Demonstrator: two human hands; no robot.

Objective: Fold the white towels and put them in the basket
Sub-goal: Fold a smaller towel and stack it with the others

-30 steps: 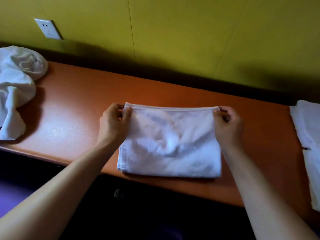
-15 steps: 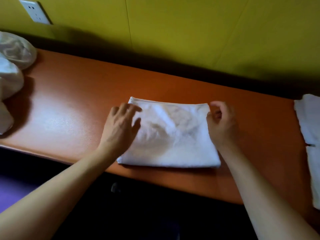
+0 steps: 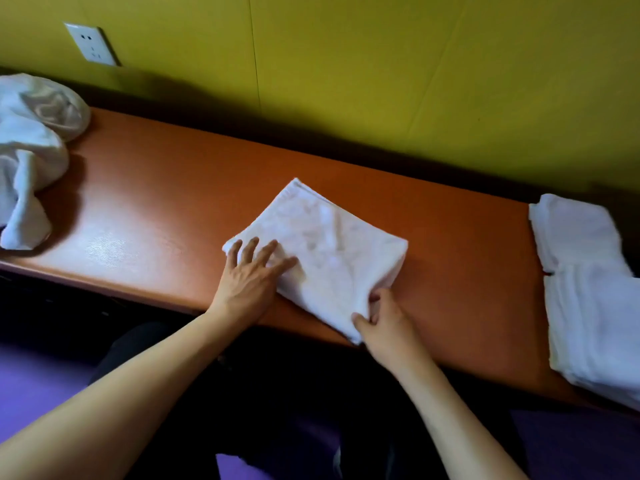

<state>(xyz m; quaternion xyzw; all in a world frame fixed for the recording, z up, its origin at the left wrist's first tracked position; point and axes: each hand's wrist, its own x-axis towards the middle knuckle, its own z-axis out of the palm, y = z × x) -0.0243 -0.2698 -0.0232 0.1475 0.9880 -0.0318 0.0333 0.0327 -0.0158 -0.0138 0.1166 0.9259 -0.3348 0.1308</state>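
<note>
Your left hand (image 3: pixel 251 282) lies flat and spread on the towel (image 3: pixel 322 258), which sits askew near the shelf's (image 3: pixel 156 188) front edge. Your right hand (image 3: pixel 384 320) pinches its near corner. Press firmly, then fold corner to corner, edges aligned.

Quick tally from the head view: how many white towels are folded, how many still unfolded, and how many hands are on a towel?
Folded white towels: 3, the one under the hands and two at the right edge
Crumpled white towel heap: 1, count inside unclear
Hands on a towel: 2, left hand, right hand
Total: 6
</note>
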